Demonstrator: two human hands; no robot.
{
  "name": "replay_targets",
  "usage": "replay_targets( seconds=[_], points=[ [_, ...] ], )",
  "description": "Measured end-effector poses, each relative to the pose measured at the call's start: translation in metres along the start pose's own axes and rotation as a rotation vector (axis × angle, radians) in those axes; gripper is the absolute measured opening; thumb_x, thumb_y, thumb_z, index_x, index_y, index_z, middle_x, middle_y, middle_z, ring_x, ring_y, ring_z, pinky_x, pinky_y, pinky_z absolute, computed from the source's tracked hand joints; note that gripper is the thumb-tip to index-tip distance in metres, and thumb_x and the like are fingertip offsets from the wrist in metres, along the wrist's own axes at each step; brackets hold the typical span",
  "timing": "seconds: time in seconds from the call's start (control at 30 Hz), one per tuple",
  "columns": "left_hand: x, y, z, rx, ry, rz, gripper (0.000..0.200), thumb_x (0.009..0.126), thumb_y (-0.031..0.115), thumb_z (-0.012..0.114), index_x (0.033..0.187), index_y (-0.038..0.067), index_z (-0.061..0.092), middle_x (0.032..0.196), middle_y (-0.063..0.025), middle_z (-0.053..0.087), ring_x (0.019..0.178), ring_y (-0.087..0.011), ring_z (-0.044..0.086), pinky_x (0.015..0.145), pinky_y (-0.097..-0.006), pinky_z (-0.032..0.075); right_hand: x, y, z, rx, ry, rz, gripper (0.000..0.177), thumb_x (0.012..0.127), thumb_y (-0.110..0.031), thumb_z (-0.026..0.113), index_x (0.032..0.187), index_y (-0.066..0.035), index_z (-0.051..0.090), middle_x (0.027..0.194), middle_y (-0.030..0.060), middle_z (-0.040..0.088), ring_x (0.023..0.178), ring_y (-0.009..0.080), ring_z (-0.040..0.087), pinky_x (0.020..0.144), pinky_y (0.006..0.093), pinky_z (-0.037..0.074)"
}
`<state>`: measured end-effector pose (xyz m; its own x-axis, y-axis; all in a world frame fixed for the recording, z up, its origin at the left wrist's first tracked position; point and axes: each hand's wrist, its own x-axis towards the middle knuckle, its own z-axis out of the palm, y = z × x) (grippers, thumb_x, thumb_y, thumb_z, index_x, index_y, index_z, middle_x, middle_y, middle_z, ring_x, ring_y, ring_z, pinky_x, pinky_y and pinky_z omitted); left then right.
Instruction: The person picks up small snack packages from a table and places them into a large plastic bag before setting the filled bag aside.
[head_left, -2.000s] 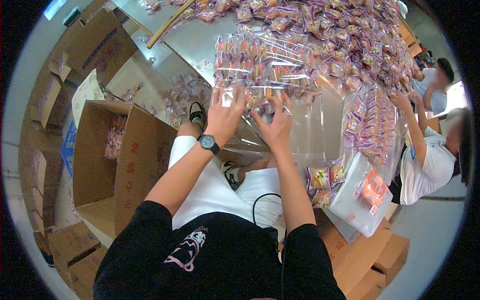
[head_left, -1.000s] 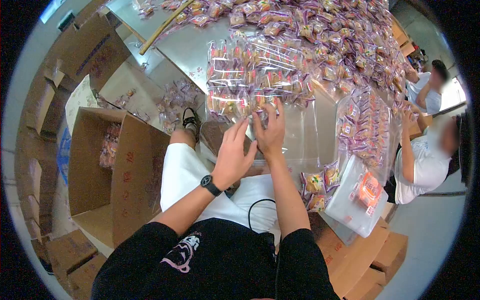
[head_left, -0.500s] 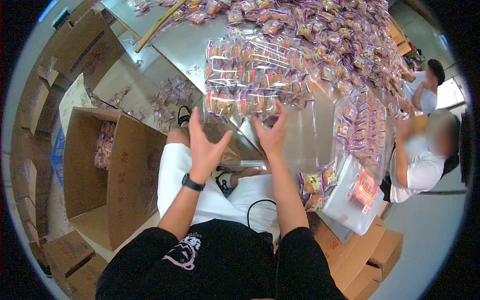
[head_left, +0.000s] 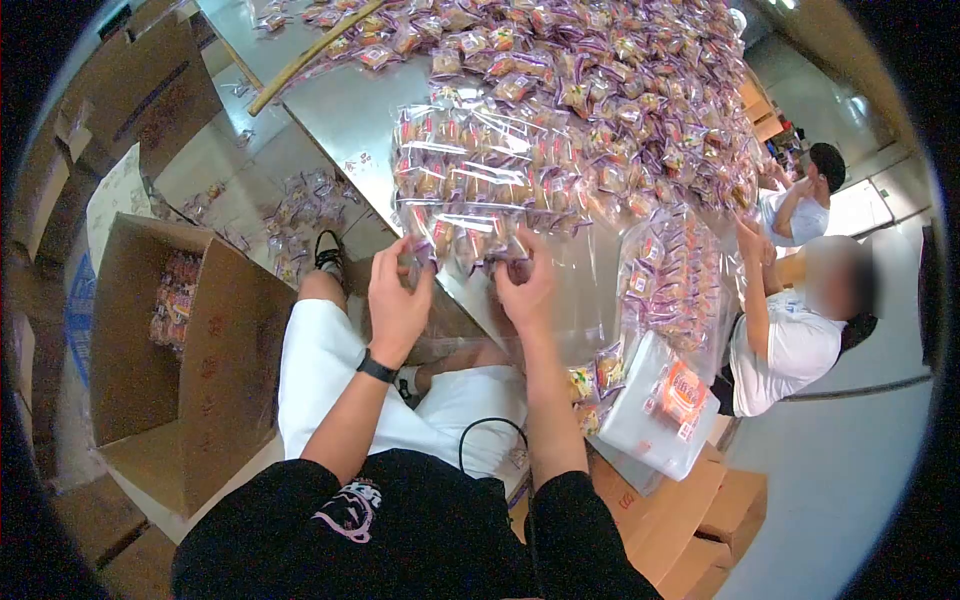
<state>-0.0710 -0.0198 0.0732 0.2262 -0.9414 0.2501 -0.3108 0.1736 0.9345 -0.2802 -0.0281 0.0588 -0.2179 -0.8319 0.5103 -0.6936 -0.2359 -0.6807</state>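
Observation:
A clear plastic bag (head_left: 480,185) filled with rows of small wrapped snack packets lies at the near edge of the metal table. My left hand (head_left: 398,312) is at its near left corner, thumb and fingers closed on the bag's edge by the front row. On the right part of that edge, my right hand (head_left: 526,292) pinches the film beside a packet. The fingertips are partly hidden behind plastic and glare.
Loose snack packets (head_left: 640,110) are heaped across the table's far side. Another filled bag (head_left: 670,265) and a stack of printed plastic bags (head_left: 660,405) lie at right. An open cardboard box (head_left: 205,370) stands at left. Two people sit on the right. A wooden stick (head_left: 310,55) edges the table.
My hands were spread apart near the bag's front edge; now the fingers have closed on it. The whole view has shifted a little, with the surroundings moving left.

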Motion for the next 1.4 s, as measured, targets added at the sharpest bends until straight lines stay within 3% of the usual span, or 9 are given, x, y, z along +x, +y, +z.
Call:
replay_targets(
  seconds=[0.07,0.23,0.43,0.53,0.63,0.87,1.07,1.17,1.4],
  points=[
    [-0.001,-0.009,-0.010,-0.001,0.006,0.055,0.034,0.090,0.001,0.068,0.124,0.004,0.067,0.103,-0.0105,0.066,0.080,-0.0198,0.065,0.068,-0.0309,0.052,-0.007,0.002,0.007,-0.003,0.040,-0.024,0.052,0.080,-0.005,0.077,0.129,-0.003,0.063,0.129,0.0151,0.067,0.125,0.0315,0.062,0.109,0.0411,0.046],
    [-0.001,-0.020,-0.021,0.027,0.008,0.077,0.027,0.091,-0.001,0.066,0.117,0.003,0.071,0.096,-0.0102,0.069,0.083,-0.0189,0.066,0.069,-0.0298,0.052,-0.004,-0.022,0.009,-0.270,-0.016,0.051,0.045,0.082,-0.008,0.077,0.126,-0.005,0.067,0.126,0.0171,0.069,0.119,0.0336,0.065,0.108,0.0414,0.047],
    [-0.003,-0.029,-0.036,-0.077,-0.053,0.004,0.027,0.089,-0.003,0.068,0.115,0.003,0.071,0.102,-0.0093,0.071,0.082,-0.0161,0.068,0.069,-0.0286,0.055,-0.010,-0.024,0.006,-0.452,-0.062,-0.071,0.071,0.083,-0.024,0.077,0.148,-0.008,0.052,0.157,0.0191,0.045,0.143,0.0416,0.042,0.111,0.0536,0.040],
    [-0.003,-0.024,-0.046,-0.057,-0.073,0.012,0.028,0.089,-0.003,0.069,0.116,0.003,0.071,0.102,-0.0089,0.070,0.082,-0.0163,0.067,0.069,-0.0283,0.055,-0.020,-0.024,0.004,-0.362,-0.172,-0.138,0.080,0.083,-0.029,0.077,0.153,-0.010,0.046,0.164,0.0183,0.033,0.149,0.0445,0.030,0.115,0.0574,0.033],
    [-0.005,-0.021,-0.049,-0.066,-0.077,0.005,0.028,0.089,-0.001,0.069,0.117,0.002,0.070,0.101,-0.0093,0.070,0.081,-0.0170,0.067,0.069,-0.0289,0.055,-0.021,-0.033,0.005,-0.431,-0.156,-0.240,0.078,0.084,-0.029,0.078,0.153,-0.010,0.047,0.162,0.0153,0.038,0.148,0.0398,0.036,0.117,0.0560,0.030],
    [-0.007,-0.025,-0.053,-0.073,-0.072,0.052,0.027,0.090,0.001,0.070,0.117,0.002,0.070,0.098,-0.0108,0.069,0.079,-0.0189,0.066,0.067,-0.0304,0.053,-0.001,-0.028,0.027,-0.521,-0.158,-0.365,0.041,0.086,-0.024,0.076,0.127,-0.020,0.071,0.133,0.0019,0.069,0.137,0.0252,0.052,0.110,0.0488,0.034],
    [-0.006,-0.021,-0.056,-0.099,-0.067,0.074,0.027,0.089,0.002,0.070,0.116,0.003,0.071,0.096,-0.0113,0.069,0.078,-0.0214,0.066,0.066,-0.0319,0.052,0.001,-0.047,0.027,-0.639,-0.158,-0.378,0.053,0.083,-0.031,0.077,0.134,-0.021,0.067,0.147,0.0065,0.059,0.136,0.0294,0.052,0.119,0.0569,0.027],
    [-0.007,-0.027,-0.056,-0.063,-0.076,0.094,0.026,0.090,0.003,0.069,0.115,0.004,0.071,0.097,-0.0118,0.069,0.078,-0.0226,0.066,0.067,-0.0323,0.053,0.001,-0.070,0.028,-0.610,-0.236,-0.434,0.066,0.077,-0.036,0.083,0.139,-0.024,0.064,0.143,0.0078,0.060,0.132,0.0311,0.054,0.118,0.0613,0.026],
    [-0.008,-0.028,-0.061,-0.051,-0.078,0.043,0.025,0.091,0.011,0.069,0.115,0.005,0.071,0.100,-0.0130,0.071,0.081,-0.0270,0.071,0.072,-0.0372,0.056,0.000,-0.050,0.060,-0.539,-0.154,-0.498,0.038,0.086,-0.025,0.079,0.123,-0.022,0.072,0.135,0.0100,0.066,0.130,0.0292,0.056,0.118,0.0562,0.031]
  ],
)
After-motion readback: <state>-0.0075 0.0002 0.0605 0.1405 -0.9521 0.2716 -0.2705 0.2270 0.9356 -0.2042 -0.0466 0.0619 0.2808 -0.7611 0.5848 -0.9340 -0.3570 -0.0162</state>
